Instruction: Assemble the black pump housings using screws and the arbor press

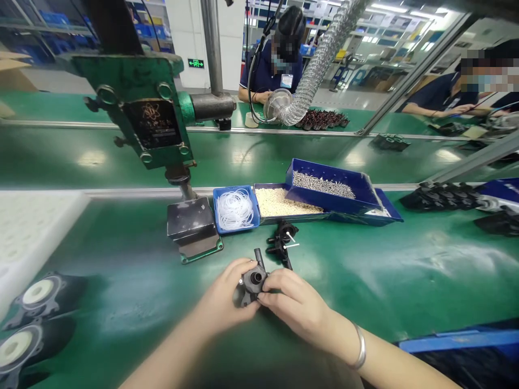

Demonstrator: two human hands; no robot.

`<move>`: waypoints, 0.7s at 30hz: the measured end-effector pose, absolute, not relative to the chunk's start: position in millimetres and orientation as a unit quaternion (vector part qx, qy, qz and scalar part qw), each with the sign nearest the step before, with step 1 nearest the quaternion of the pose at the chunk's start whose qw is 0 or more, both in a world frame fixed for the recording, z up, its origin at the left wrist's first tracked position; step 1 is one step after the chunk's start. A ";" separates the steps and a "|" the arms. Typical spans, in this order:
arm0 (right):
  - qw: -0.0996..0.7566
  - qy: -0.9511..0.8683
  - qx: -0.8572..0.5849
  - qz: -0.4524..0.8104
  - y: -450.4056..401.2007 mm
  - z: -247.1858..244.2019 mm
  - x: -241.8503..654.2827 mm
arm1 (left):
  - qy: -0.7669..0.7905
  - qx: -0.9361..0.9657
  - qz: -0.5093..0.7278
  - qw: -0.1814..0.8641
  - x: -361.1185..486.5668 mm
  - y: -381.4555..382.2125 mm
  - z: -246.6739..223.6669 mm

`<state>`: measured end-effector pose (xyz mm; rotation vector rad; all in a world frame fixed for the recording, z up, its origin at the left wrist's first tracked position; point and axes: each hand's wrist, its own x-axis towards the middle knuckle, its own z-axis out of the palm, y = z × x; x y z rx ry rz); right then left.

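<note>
Between my two hands is a small black plastic housing [254, 279] with a round port facing up and a short tube pointing away from me. My left hand [227, 296] grips its left side, fingers wrapped round it. On the right side, my right hand [295, 303] pinches the housing's edge with thumb and fingers; a silver bangle [360, 347] circles that wrist. Just beyond, black parts with white pins [279, 248] lie on the green table [365, 281]. What the fingertips cover underneath is hidden.
A blue tray of clear rings [236, 209], a bin of cream pieces [279, 202] and a blue bin of screws [324, 185] line the back. The green press [138, 108] stands left. Larger black housings [40, 297] lie at left. People sit across the bench.
</note>
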<state>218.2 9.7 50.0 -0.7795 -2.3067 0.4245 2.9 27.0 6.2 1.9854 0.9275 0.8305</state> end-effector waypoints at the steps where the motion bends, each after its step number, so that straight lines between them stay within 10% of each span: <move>1: 0.326 -0.887 -0.291 0.151 9.5 50.1 219.3 | 0.363 0.781 0.330 0.388 3.2 26.9 5.9; 12: 0.181 -0.935 -0.288 0.101 10.9 71.1 219.9 | 0.356 0.779 0.343 0.385 4.3 26.3 5.5; 21: 0.221 -0.932 -0.277 0.080 -3.1 40.2 234.3 | 0.362 0.780 0.343 0.377 5.3 24.8 3.7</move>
